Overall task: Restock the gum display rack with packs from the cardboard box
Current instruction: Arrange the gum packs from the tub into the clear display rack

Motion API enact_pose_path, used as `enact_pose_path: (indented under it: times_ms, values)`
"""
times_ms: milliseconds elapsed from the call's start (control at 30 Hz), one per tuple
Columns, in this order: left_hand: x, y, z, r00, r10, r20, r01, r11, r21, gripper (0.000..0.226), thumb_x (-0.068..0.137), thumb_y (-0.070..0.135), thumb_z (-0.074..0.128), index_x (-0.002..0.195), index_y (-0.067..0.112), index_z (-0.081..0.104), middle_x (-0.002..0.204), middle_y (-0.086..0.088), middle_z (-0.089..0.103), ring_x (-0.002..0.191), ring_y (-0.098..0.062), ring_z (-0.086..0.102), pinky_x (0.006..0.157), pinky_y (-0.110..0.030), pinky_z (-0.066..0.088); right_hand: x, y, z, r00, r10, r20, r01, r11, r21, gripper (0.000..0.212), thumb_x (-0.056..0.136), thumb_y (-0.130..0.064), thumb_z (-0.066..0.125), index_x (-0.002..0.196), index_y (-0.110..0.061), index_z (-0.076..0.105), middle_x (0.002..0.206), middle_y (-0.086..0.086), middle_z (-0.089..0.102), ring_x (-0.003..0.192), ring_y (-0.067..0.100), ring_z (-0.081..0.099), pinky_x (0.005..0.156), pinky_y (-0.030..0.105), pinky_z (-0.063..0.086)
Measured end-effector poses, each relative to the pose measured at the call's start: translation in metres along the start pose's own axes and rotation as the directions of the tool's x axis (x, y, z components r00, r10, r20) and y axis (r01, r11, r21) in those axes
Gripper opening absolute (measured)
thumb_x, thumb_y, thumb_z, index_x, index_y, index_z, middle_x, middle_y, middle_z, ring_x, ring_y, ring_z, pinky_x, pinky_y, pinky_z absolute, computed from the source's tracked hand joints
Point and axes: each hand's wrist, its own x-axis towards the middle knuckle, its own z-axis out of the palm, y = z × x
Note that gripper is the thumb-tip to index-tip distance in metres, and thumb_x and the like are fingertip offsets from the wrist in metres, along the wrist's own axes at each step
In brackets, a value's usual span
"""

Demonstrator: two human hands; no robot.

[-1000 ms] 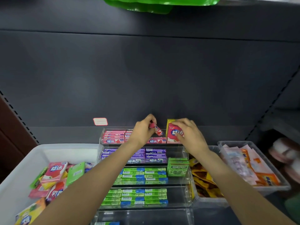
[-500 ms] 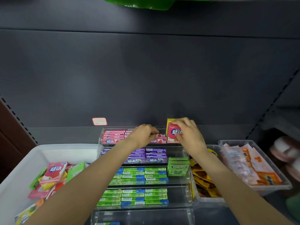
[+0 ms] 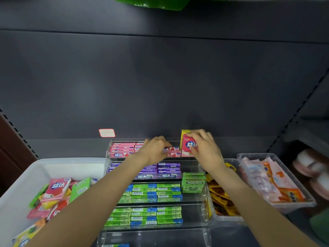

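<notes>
A second ago the left hand (image 3: 156,148) was holding a slim pink pack (image 3: 170,152) clear above the top tier of the clear gum rack (image 3: 199,198), at the frame's centre. Now it is lowering it into the pink row, fingers curled over it, seemingly still pinching it, though the knuckles hide the contact. The right hand (image 3: 203,145) is still gripping the upright pink box (image 3: 189,146) just right of it. More packs are waiting in the white bin (image 3: 23,179), lower left.
</notes>
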Motion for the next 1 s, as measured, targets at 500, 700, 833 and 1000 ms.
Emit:
enact_pose_path:
  times_ms: [500,700,833,1000]
  values:
    - [-0.006,0.000,-0.005,0.999,0.031,-0.039,-0.031,0.999,0.011,0.036,0.094,0.022,0.053,0.129,0.028,0.052,0.131,0.005,0.051,0.121,-0.015,0.047,0.103,-0.039,0.030,-0.002,0.000,0.002,1.000,-0.009,-0.022,0.009,1.000,0.000,0.049,0.091,-0.018,0.059,0.136,-0.022,0.041,0.136,-0.003,0.035,0.127,0.012,0.031,0.091,0.030,0.051]
    - [-0.005,0.004,-0.002,0.998,0.045,-0.049,-0.044,0.999,0.028,0.035,0.094,0.020,0.052,0.128,0.028,0.054,0.133,0.004,0.051,0.122,-0.017,0.047,0.105,-0.041,0.029,0.000,-0.002,0.003,0.999,-0.001,-0.047,0.002,1.000,0.015,0.045,0.092,-0.017,0.058,0.134,-0.021,0.044,0.135,-0.002,0.038,0.127,0.013,0.032,0.091,0.030,0.051]
    - [-0.006,0.005,-0.002,0.997,0.027,-0.068,-0.024,0.999,0.047,0.035,0.095,0.023,0.051,0.129,0.028,0.053,0.133,0.003,0.051,0.122,-0.017,0.046,0.105,-0.040,0.028,-0.001,-0.003,0.001,0.999,-0.012,-0.047,0.012,1.000,-0.003,0.046,0.091,-0.018,0.059,0.135,-0.022,0.043,0.136,-0.003,0.038,0.127,0.014,0.033,0.094,0.030,0.049]
    - [-0.020,0.005,-0.008,0.988,0.004,-0.152,0.002,0.999,0.044,0.036,0.094,0.026,0.052,0.130,0.026,0.051,0.126,0.001,0.054,0.119,-0.018,0.047,0.100,-0.038,0.032,-0.010,-0.019,-0.002,0.986,-0.054,-0.159,0.046,0.997,-0.054,0.044,0.090,-0.017,0.059,0.133,-0.016,0.048,0.138,0.000,0.041,0.130,0.018,0.034,0.102,0.035,0.040]
